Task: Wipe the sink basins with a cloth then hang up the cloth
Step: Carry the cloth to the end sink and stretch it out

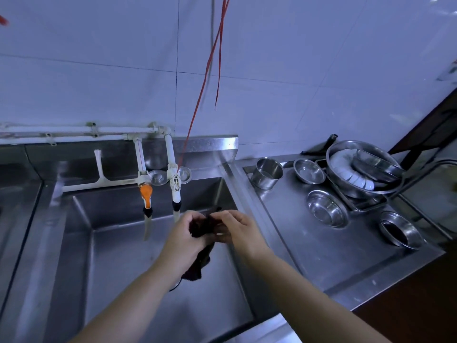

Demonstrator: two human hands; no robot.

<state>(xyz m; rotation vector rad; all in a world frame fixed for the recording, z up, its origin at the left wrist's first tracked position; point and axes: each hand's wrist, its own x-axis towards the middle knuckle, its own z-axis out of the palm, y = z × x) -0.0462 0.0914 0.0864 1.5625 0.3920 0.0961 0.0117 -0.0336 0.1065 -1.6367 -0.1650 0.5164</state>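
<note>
Both hands, left hand [184, 233] and right hand [237, 230], pinch the dark crumpled cloth [201, 240] between them, its tail hanging straight down over the steel sink basin [118, 256].

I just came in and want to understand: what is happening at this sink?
A person holds a dark, bunched cloth with both hands, left hand and right hand, above the stainless steel sink basin. The cloth's lower end hangs down toward the basin. It is not hung up yet. Steel bowls sit on the counter to the right.

Both hands [188, 233] [237, 231] together, fingers [222, 215] curled.
</note>
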